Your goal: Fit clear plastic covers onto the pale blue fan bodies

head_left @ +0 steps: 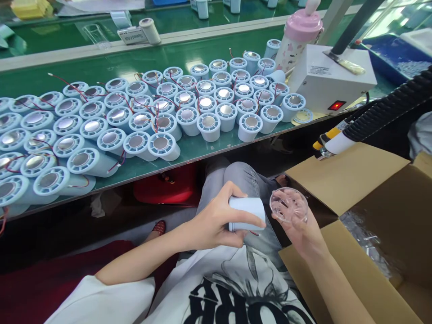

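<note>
Though apart, hands (219, 218) side by side, left around a light-blue cylinder (249, 205).

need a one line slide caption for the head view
Left hand gripping a light-blue cylinder, right hand holding a clear round part, before a green bench crowded with blue units.

I've got 1 pink-lidded bottle (300, 38) upper right, just beside a white box (324, 85) with its red switch (336, 105) lit. Blue tray (380, 60) farther right, black ribbed hose (388, 105) at the right edge, a red seat (168, 191) left of center, something yellow (32, 9) upper left.
</note>
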Demonstrator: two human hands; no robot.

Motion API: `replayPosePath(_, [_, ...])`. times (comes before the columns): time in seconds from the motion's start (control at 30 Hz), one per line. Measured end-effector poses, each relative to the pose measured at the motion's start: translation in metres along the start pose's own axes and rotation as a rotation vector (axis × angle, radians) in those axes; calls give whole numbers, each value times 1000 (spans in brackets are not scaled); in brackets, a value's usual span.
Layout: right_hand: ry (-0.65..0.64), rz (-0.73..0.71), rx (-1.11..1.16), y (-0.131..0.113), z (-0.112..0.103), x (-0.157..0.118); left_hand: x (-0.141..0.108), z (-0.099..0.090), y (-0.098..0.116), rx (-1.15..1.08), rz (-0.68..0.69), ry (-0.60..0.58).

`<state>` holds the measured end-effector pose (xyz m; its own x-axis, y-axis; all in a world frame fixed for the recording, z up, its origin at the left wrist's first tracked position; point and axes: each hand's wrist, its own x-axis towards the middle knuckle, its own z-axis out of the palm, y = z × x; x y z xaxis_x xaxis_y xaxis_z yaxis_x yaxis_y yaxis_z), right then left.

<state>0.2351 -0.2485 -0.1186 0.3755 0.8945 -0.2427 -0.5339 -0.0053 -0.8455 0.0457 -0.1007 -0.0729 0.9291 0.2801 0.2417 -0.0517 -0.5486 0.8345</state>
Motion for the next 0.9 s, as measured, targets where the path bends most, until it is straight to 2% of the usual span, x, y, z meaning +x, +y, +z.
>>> replayPosePath(0.07, [-16, -2, -30, 1, 0, 0, 0, 1, 0, -11, 7, 23])
replayPosePath(0.17, [-28, 36, -25, 1, 2, -1, -1, 2, 0, -37, -60, 26])
replayPosePath(0.33, [-41, 88, -4, 3, 3, -3, -1, 0, -1, -62, -93, -46])
replayPosePath(0.47, [-32, 80, -59, 9, -6, -1, 0, -2, 0, -121, -106, -91])
replayPosePath(0.53, [-69, 79, -110, 12, -14, 2, 0, -2, 2, -246, -202, -111])
replayPosePath(0.63, [-117, 64, -250, 17, -25, 7, 0, 0, 3, -569, -422, -146])
replayPosePath(0.73, [-79, 45, -364, 20, -29, 4, -2, 2, 1, -835, -583, -205])
replayPosePath(0.8, [-43, 10, -359, 19, -28, -1, -3, 4, -4, -880, -671, -198])
replayPosePath(0.9, [-88, -75, -365, 12, -24, -10, -3, 8, -15, -851, -718, -72])
